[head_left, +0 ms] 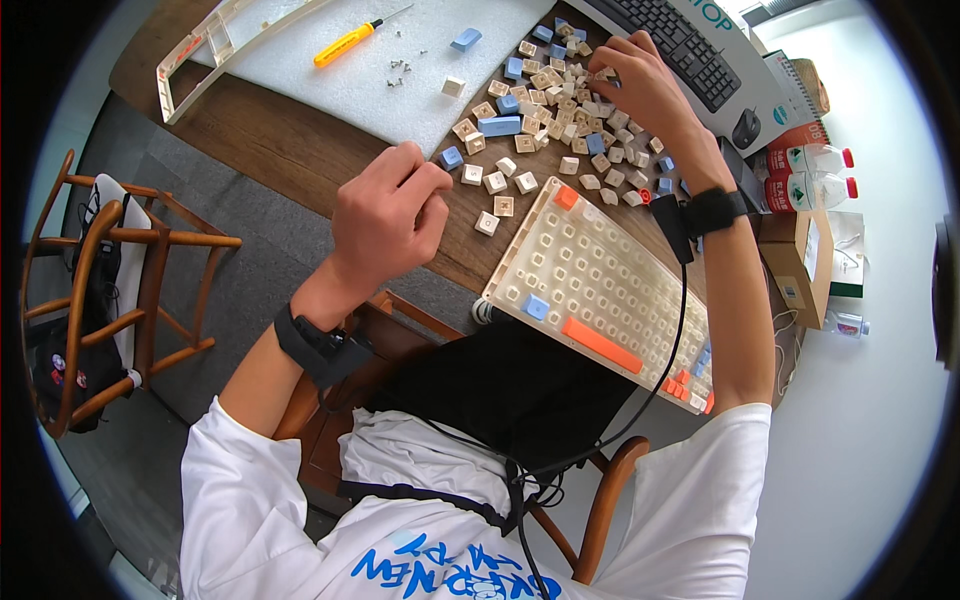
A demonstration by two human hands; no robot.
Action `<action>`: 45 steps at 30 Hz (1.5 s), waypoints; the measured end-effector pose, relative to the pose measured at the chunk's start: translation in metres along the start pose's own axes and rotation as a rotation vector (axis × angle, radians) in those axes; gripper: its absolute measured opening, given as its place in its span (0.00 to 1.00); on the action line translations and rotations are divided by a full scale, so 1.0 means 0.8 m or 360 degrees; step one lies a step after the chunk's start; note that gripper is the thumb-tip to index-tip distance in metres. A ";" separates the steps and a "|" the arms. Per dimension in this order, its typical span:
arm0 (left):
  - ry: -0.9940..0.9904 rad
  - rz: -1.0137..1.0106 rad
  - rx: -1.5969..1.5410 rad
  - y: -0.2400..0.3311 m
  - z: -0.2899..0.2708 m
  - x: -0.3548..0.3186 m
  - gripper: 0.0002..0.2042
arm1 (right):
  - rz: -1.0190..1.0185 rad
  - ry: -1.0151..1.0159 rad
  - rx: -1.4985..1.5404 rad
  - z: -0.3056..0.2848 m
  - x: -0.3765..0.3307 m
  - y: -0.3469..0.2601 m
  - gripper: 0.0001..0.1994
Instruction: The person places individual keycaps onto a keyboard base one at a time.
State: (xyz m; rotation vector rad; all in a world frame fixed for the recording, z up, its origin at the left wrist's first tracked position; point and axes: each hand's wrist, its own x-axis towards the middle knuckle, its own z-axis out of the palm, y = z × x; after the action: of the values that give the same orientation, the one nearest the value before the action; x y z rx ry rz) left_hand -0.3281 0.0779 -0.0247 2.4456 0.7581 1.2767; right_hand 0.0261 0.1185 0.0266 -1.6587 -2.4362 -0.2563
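Note:
A pale keyboard (600, 270) lies tilted at the table's near edge, most of its key positions without caps. An orange-red space bar (602, 345), a blue keycap (535, 306) and a few orange ones sit on it. Beyond it spreads a heap of loose white and blue keycaps (560, 100). Over the heap's right side is my right hand (645, 88), fingers bent and tips drawn together among the caps; what they pinch is too small to make out. My left hand (388, 215) is closed above the table's edge, left of several scattered caps; its curled fingers hide any contents.
A white foam sheet (400, 110) carries a yellow screwdriver (345, 45), several screws and two keycaps. A pale frame (215, 50) lies at its left. At right stand a keyboard box (740, 60), red-labelled bottles (810, 175) and a cardboard box (797, 265). A wooden chair (150, 240) stands left.

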 end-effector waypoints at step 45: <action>-0.0033 -0.0039 -0.0009 0.000 0.000 -0.001 0.05 | 0.0168 -0.0022 0.0077 -0.001 -0.015 0.011 0.08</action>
State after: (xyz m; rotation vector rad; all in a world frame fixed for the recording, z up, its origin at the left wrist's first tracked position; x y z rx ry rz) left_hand -0.3286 0.0773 -0.0252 2.4338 0.7760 1.2406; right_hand 0.0387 0.1104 0.0246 -1.7672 -2.3358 -0.1696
